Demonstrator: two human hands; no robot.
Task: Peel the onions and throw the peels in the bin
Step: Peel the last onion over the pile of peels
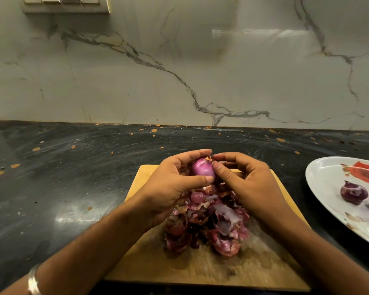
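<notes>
Showing as glossy, smooth purple skin: onion (pixel 202 169). Lying dry, papery and crinkled: peels (pixel 207 220). Looking like matt pale wood, scuffed and stained: cutting board (pixel 254 262). Reflecting light as dark polished stone, smeared and speckled: counter (pixel 73 177). Gleaming as veined glossy marble: wall (pixel 179 71). Shining as glazed white, printed: plate (pixel 324 184). Glinting as metal: bangle (pixel 33 281).

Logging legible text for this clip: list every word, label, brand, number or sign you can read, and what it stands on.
None can be read.
Plate: red and brown painted pattern, no lettering.
Switch panel on the wall: no markings visible.
Chopping board, onion, peels and bangle: no print.
</notes>
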